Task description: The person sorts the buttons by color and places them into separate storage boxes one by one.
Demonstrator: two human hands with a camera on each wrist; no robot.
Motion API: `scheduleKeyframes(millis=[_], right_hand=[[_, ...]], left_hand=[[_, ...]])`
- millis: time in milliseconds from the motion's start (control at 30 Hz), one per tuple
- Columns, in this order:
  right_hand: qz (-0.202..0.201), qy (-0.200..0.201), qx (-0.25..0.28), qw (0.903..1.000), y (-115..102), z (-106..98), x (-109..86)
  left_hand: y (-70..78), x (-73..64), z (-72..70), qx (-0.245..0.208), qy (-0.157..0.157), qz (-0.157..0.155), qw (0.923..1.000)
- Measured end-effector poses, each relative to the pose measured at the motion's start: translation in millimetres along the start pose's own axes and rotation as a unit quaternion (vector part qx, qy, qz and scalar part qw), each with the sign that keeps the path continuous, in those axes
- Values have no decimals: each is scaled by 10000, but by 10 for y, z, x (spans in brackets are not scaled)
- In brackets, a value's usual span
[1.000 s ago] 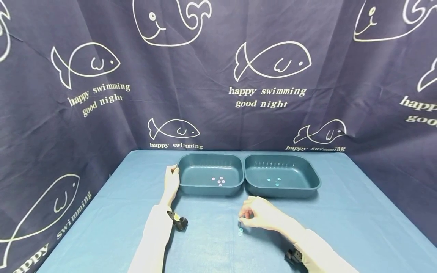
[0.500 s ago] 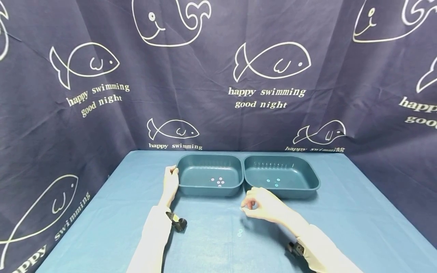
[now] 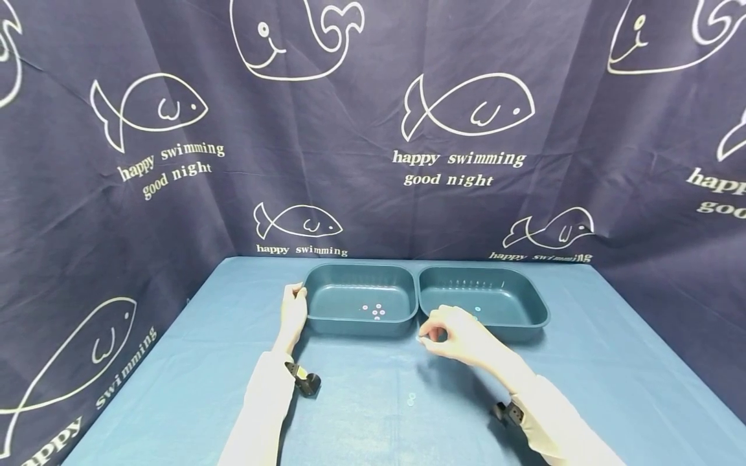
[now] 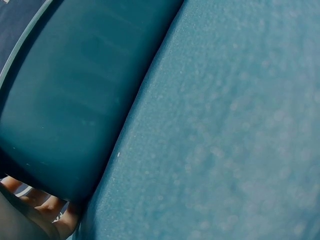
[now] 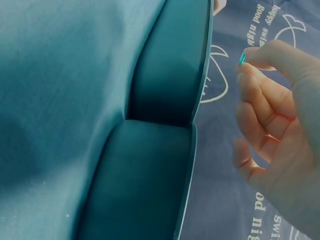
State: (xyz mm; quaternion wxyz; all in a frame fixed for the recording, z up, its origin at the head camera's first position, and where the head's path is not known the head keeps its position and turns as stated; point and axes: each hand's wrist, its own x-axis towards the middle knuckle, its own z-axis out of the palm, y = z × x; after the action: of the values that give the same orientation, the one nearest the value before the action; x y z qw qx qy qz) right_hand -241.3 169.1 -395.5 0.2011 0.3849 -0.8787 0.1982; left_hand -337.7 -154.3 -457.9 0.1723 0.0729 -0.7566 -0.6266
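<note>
My right hand [image 3: 457, 333] pinches a small thin turquoise button [image 5: 242, 58] between thumb and index finger. It hovers at the near left corner of the right teal bin [image 3: 519, 333], partly covering it. My left hand [image 3: 293, 314] holds the left end of the left teal bin [image 3: 355, 327], fingers bent against its wall. Several pinkish buttons [image 3: 378, 306] lie inside that bin. A turquoise button [image 3: 478, 309] shows in the right bin; my right hand hides part of the floor there. Two pale turquoise buttons [image 3: 411, 396] lie close together on the table.
Both bins stand side by side, touching, towards the back of the blue table [image 3: 350, 414]. A dark curtain [image 3: 373, 188] with white fish drawings hangs behind and along the sides. A small black camera [image 3: 307, 383] sits on the left wrist.
My right hand has lifted from beside the buttons on the table and moved away from me to the right bin's front edge, carrying one button. My left hand stays at the left bin.
</note>
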Motion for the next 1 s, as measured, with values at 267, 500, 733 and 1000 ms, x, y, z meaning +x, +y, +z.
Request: scheduleKeyframes(millis=[267, 500, 733, 1000], right_hand=[[392, -29, 156, 9991, 77, -68, 21], [542, -7, 215, 9983, 187, -103, 6], [766, -48, 170, 9969, 271, -130, 1], [881, -3, 216, 9959, 380, -179, -19]], left_hand=[[-9, 6, 7, 23, -6, -16, 10000], [0, -3, 11, -100, 11, 8, 9999], [-6, -1, 12, -56, 16, 19, 10000], [10, -13, 8, -47, 22, -16, 10000]])
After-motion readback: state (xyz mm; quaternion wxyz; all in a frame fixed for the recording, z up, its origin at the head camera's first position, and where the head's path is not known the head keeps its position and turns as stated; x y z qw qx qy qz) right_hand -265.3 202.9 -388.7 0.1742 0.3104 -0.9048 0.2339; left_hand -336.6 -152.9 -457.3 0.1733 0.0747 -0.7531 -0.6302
